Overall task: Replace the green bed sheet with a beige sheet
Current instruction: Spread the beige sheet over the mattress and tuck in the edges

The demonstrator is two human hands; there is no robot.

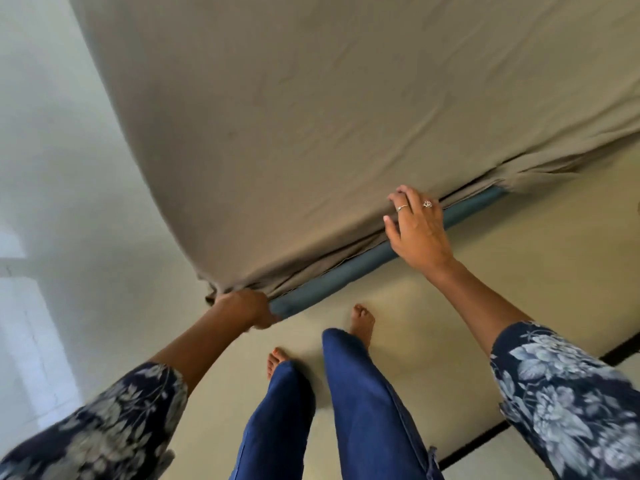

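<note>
Sheet: a beige sheet [311, 116] lies spread over the whole bed top, lightly creased, its near edge hanging a little way down the bed's side.
Mattress: a blue-green strip of mattress [346, 268] shows under the sheet's near edge, running from the near corner along the side up to the bunched folds on the right.
Left hand: the left hand [242, 306] is at the bed's near corner, its fingers curled round a gathered fold of sheet, the cloth pulled into pleats just above the knuckles.
Right hand: the right hand [417, 230] lies palm down on the sheet's edge farther along the same side, fingers spread and nearly straight, pressing the cloth and gripping nothing; part of the palm overlaps the mattress strip. Two rings show on its fingers.
Folds: to the right of the right hand the sheet's edge is rumpled into loose folds [540, 168] over the side of the bed.
Person: stands barefoot on a pale floor [450, 306] just beside the bed, in blue trousers and floral sleeves.
Wall: a white wall [52, 150] runs along the bed's left side.
</note>
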